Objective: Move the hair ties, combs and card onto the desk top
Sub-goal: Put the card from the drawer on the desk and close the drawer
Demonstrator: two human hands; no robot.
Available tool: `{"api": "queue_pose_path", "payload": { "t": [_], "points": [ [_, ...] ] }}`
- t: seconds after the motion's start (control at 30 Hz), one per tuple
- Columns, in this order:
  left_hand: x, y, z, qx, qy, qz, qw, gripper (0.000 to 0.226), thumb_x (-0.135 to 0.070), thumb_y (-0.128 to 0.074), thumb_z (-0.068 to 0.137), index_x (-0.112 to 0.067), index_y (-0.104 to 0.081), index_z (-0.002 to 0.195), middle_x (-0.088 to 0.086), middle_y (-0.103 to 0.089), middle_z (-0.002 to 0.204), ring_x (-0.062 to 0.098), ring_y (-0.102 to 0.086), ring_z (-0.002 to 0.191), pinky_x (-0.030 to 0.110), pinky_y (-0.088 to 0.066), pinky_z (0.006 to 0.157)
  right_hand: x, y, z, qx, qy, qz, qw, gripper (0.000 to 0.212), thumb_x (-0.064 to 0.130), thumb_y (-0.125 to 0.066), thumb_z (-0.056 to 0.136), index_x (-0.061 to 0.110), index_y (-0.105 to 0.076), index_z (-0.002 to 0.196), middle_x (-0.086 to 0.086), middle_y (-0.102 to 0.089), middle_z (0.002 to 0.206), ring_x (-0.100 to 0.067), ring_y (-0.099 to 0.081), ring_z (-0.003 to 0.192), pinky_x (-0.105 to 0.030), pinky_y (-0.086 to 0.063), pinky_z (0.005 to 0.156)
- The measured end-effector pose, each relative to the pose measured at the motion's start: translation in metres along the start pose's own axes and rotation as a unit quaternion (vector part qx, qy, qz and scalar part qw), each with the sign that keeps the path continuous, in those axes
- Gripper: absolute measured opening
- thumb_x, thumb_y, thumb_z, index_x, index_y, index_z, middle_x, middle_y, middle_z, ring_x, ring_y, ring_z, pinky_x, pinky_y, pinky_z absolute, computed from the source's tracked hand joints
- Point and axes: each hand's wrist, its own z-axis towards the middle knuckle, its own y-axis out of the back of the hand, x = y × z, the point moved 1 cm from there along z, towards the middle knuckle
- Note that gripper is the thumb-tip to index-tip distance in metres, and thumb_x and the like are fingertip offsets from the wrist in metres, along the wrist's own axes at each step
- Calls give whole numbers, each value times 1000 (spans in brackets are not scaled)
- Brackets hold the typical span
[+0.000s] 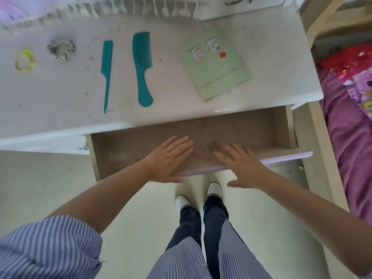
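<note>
On the white desk top (181,101) lie a yellow hair tie (24,60) at far left, a grey-white scrunchie (61,49) beside it, a thin teal tail comb (106,73), a wide teal comb (142,67) and a pale green card (213,64) with stickers. Below the desk edge a drawer (231,129) stands pulled out, its brown bottom bare. My left hand (169,158) and my right hand (241,166) hover flat, fingers spread, over the drawer's lilac front edge (281,158). Neither hand holds anything.
A bed with a purple cover (350,141) and patterned bedding stands at the right, close to the desk's side. A white radiator (141,5) runs behind the desk. My feet in white shoes (215,189) stand on the pale floor under the drawer.
</note>
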Motion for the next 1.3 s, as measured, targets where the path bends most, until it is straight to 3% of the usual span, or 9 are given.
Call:
{"api": "queue_pose_path", "payload": {
  "t": [0.23,0.33,0.4,0.53,0.67,0.8,1.03,1.2,1.3],
  "points": [
    [-23,-17,-24,85,61,-2,994,75,-48,-6,98,-4,-64,117,16,-65,124,22,10,146,42,15,118,-8,16,1,-134,12,-108,985,94,38,-93,26,8,-68,111,-21,-66,121,-41,-62,109,-69,-45,82],
    [-22,-19,-22,-11,104,18,994,71,-47,3,97,-5,-47,126,23,-8,156,21,25,143,48,18,115,-6,18,-2,-164,22,-100,981,94,37,-93,23,8,-69,109,-24,-65,120,-45,-61,108,-72,-42,81],
    [-19,-15,-23,-34,135,20,990,68,-50,2,96,-4,-37,127,20,13,156,22,24,143,48,19,115,-9,22,-2,-208,21,-100,973,92,33,-92,27,6,-67,112,-30,-60,123,-51,-56,112,-70,-28,100],
    [-5,-3,-27,-123,173,36,977,75,-57,0,93,-1,-37,127,22,-51,134,24,20,144,47,16,116,-18,47,1,-239,5,-77,968,104,36,-92,26,3,-61,120,-36,-50,132,-55,-45,120,-73,-20,99],
    [14,23,-18,-38,202,109,973,83,-70,-44,77,-3,-58,124,17,-58,131,30,-47,130,60,-35,105,-19,67,14,-232,-47,-57,970,113,36,-92,34,4,-48,133,-36,-36,142,-57,-29,130,-76,-19,98],
    [29,23,-3,30,226,88,970,88,-62,-37,87,-4,-9,146,10,-17,158,23,-12,146,57,20,111,-25,78,32,-186,-97,-50,976,117,49,-82,53,8,-23,145,-21,-16,156,-40,-11,144,-67,-6,111],
    [37,44,5,-61,204,54,975,77,-44,-89,47,1,-70,105,15,-75,106,28,-71,99,48,-55,86,-26,90,37,-266,-91,-136,950,100,46,-91,14,-4,-69,98,-20,-73,95,-36,-71,86,-68,-47,80],
    [40,49,8,-70,211,-1,975,83,-42,-94,32,1,-71,100,15,-76,96,29,-73,86,45,-59,77,-24,92,35,-259,-90,-140,951,97,50,-89,12,-2,-71,92,-16,-75,86,-31,-72,77,-62,-52,77],
    [40,46,14,-33,242,-65,968,89,-38,-82,65,0,-43,135,19,-44,144,32,-42,133,40,-32,113,-19,94,34,-245,-104,-131,955,97,46,-90,13,-4,-71,93,-18,-74,89,-34,-71,80,-59,-54,77]
  ]
}}
